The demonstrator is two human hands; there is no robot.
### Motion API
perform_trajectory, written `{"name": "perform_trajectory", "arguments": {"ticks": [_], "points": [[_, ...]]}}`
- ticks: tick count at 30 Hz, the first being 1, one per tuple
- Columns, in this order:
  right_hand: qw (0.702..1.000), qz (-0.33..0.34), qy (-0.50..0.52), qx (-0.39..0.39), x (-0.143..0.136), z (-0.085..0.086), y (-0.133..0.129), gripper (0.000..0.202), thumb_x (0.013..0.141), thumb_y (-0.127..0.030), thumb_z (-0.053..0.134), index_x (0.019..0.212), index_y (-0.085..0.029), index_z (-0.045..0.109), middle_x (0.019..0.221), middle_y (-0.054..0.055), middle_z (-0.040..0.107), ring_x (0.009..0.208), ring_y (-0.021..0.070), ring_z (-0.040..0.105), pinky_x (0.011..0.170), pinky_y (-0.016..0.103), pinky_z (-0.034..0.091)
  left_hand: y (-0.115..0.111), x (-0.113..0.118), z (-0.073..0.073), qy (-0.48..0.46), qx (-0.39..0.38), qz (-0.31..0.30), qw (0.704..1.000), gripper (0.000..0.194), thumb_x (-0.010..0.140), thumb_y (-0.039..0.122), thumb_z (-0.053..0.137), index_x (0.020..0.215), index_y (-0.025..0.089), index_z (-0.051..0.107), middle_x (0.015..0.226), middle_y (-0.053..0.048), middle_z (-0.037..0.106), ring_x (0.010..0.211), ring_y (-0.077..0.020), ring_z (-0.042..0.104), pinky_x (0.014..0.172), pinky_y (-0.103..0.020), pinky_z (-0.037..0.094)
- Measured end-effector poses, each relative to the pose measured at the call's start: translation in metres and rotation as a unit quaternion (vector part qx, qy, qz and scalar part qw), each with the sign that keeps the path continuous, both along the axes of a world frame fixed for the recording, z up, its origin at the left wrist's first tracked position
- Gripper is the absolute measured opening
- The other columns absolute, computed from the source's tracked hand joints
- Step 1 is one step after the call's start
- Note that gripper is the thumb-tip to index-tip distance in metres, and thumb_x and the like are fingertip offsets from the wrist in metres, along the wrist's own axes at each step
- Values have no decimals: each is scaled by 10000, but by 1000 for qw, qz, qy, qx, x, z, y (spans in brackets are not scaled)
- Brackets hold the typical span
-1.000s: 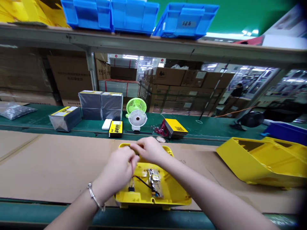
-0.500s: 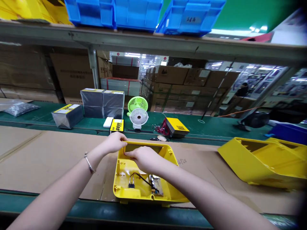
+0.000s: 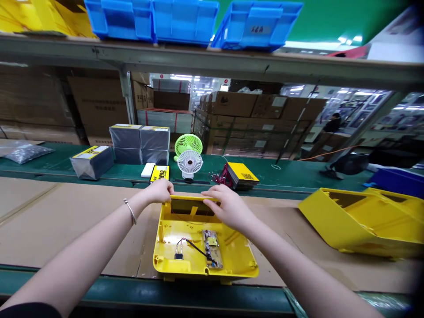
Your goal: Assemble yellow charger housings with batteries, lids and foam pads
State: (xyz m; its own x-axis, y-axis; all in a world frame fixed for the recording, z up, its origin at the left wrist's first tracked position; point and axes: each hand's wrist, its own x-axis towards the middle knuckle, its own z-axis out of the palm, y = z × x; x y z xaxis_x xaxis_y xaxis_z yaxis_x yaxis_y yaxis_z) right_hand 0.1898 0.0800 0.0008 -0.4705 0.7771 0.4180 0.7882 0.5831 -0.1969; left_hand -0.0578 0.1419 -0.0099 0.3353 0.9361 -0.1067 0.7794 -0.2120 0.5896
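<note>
A yellow plastic housing (image 3: 185, 266) lies open side up in front of me. Inside sit a circuit board (image 3: 212, 248) and a black connector (image 3: 179, 255), joined by dark wires. Against its far wall is a dark flat panel (image 3: 180, 206) with a yellow strip over it. My left hand (image 3: 160, 191) is closed on the far left corner of the housing, fingertips at the rim. My right hand (image 3: 228, 206) straddles the far wall near its right end, thumb inside and fingers over the rim. Its palm hides that corner.
Another yellow housing (image 3: 331, 221) lies to the right on the cardboard (image 3: 82, 225). Behind stand a white fan (image 3: 190, 162), a green fan (image 3: 188, 143), a stack of yellow-topped panels (image 3: 243, 173) with red wires, and wrapped boxes (image 3: 155, 145). Blue bins (image 3: 258, 26) line the shelf above.
My right hand has moved from the far left inside corner rightward to the far wall's right part, uncovering the panel and circuit board. My left hand stays at the left corner.
</note>
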Motion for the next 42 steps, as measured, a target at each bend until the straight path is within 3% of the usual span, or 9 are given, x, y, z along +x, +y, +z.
{"name": "perform_trajectory", "arguments": {"ticks": [7, 14, 22, 28, 33, 35, 37, 39, 42], "points": [[999, -49, -11, -5, 29, -17, 11, 298, 842, -317, 491, 1099, -221, 609, 1045, 66, 588, 982, 202, 520, 887, 329, 424, 2, -17, 5, -78, -90, -30, 992, 218, 575, 178, 592, 773, 152, 679, 769, -45, 675, 698, -144, 622, 585, -204, 498], [994, -83, -59, -36, 27, -26, 19, 252, 829, -305, 504, 1012, -217, 654, 1002, 70, 633, 987, 217, 542, 857, 313, 420, 12, -11, 1, -56, -72, -18, 996, 202, 467, 135, 673, 668, 135, 665, 612, -31, 640, 574, -156, 597, 517, -234, 473], [992, -89, -76, -37, 20, -22, 19, 230, 832, -296, 498, 939, -203, 680, 935, 61, 666, 924, 202, 570, 816, 287, 418, 5, -11, -1, -60, -50, -23, 997, 139, 499, 112, 624, 633, 146, 637, 617, -10, 629, 574, -131, 575, 509, -212, 444], [992, -93, -82, -35, 19, -15, 18, 211, 824, -289, 503, 852, -204, 695, 856, 55, 675, 826, 201, 590, 733, 294, 434, -9, -3, -7, -54, 26, 27, 998, 148, 513, 62, 558, 626, 154, 584, 681, -18, 631, 623, -140, 573, 493, -209, 411], [994, -81, -64, 28, 22, 13, 7, 205, 825, -282, 499, 835, -233, 698, 830, 35, 674, 817, 197, 582, 705, 296, 440, -36, -2, 26, -47, 89, 36, 994, 178, 543, 47, 513, 642, 178, 581, 669, -3, 631, 638, -149, 572, 507, -223, 396], [992, -80, -47, 87, 24, 25, -1, 234, 850, -270, 461, 879, -232, 690, 868, 44, 668, 851, 200, 567, 735, 308, 438, -49, -3, 41, -38, 158, 35, 986, 185, 580, 51, 483, 665, 191, 569, 702, 3, 624, 665, -148, 564, 548, -239, 403], [988, -61, -48, 132, 25, 29, -10, 255, 868, -250, 431, 922, -217, 678, 897, 63, 662, 870, 204, 552, 760, 317, 433, -63, -3, 47, -7, 258, 18, 966, 194, 606, 43, 455, 677, 200, 543, 735, 1, 609, 713, -158, 551, 607, -263, 415], [986, -17, -72, 147, 28, 24, -21, 256, 873, -228, 424, 943, -202, 668, 891, 78, 659, 849, 202, 546, 743, 316, 436, -77, -4, 41, 32, 325, -19, 945, 222, 615, 24, 434, 705, 205, 527, 782, -11, 598, 788, -179, 540, 678, -293, 430], [983, 58, -113, 134, 32, 6, -37, 232, 865, -194, 436, 920, -200, 662, 804, 77, 651, 751, 186, 541, 660, 303, 436, -96, -11, 18, 42, 311, -76, 946, 321, 609, -5, 416, 802, 220, 540, 993, -32, 593, 988, -203, 510, 853, -341, 424]]}}
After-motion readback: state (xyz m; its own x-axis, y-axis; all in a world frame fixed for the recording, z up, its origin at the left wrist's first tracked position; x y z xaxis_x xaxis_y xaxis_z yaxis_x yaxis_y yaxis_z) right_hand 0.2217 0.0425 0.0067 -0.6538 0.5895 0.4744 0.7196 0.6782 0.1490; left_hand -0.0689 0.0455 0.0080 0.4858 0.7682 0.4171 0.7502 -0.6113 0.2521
